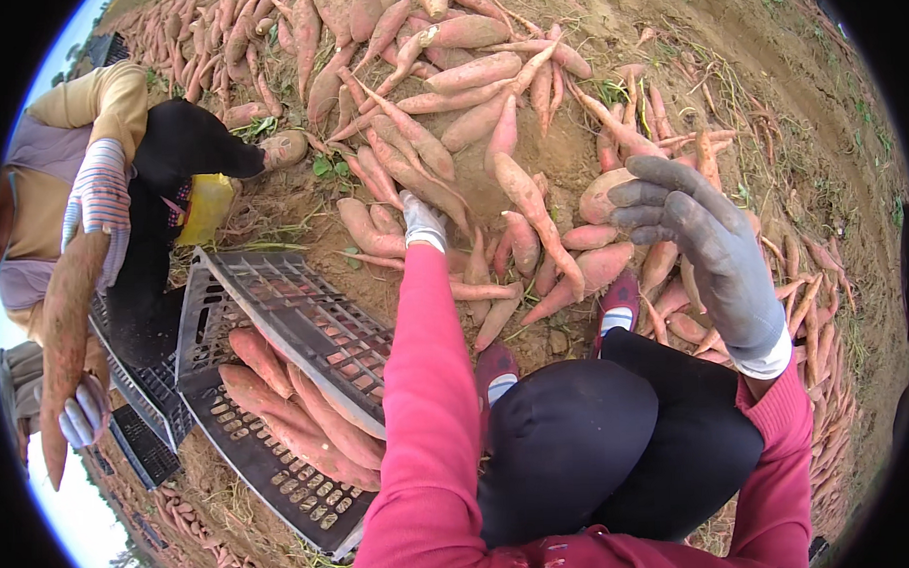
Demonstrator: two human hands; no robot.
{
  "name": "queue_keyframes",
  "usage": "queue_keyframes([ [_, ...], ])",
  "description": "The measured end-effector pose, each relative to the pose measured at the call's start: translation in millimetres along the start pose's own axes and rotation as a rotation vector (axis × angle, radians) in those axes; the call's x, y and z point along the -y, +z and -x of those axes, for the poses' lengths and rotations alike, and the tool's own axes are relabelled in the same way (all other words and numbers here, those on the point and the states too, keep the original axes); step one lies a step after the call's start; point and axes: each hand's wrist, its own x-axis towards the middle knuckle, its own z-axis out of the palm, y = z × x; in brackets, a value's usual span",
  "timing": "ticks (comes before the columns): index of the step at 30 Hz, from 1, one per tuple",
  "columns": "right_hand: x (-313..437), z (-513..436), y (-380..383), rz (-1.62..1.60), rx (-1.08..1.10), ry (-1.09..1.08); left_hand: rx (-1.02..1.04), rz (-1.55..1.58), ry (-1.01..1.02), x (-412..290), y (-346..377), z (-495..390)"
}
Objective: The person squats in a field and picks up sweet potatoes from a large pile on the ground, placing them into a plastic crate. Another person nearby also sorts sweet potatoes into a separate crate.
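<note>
My left hand (425,223), in a pale glove, reaches into the heap of sweet potatoes ahead of me. It touches or lies right against a long sweet potato (421,178); its fingertips are hidden, so I cannot tell whether they grip. My right hand (705,253), in a grey coated glove, is raised over the sweet potatoes on the right, with its thumb apart from the fingers and nothing held. Left of my left arm stands a black slatted plastic crate (281,470) with several large sweet potatoes (316,416) in it.
At the left, a person in striped gloves (98,191) holds a very large sweet potato (69,335). More black crates (148,445) stand beside that person. A yellow object (205,208) is near their legs. Sweet potatoes (470,73) cover the soil ahead, with bare soil (716,34) beyond at upper right.
</note>
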Motion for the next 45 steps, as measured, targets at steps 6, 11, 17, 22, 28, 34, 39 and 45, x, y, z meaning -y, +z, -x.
queue_keyframes([
  [6, -19, -10, -18, -0.127, 0.012, 0.032, 0.059, 0.358, -0.216, -10, -26, -11],
  [11, -32, -14, -23, -0.141, 0.001, -0.012, 0.209, 0.284, -0.055, -4, 4, -4],
  [17, -44, -14, -32, -0.186, -0.047, -0.022, 0.466, 0.446, 0.073, 40, -28, -58],
  [22, -58, -14, -46, -0.158, -0.063, -0.016, 1.167, 0.180, 0.010, 23, -72, -19],
  [28, -75, -18, -47, -0.083, -0.055, -0.008, 0.385, 0.511, -0.315, 133, -74, 136],
  [34, -73, -13, -45, -0.047, -0.051, -0.025, -0.065, -0.236, -0.118, 142, -56, 154],
  [39, -76, -21, -39, -0.011, -0.099, 0.029, -0.385, -0.813, 0.809, 85, -2, 164],
  [45, -91, -33, -31, -0.059, -0.063, 0.052, -0.314, -0.536, 0.606, 15, 77, 79],
])
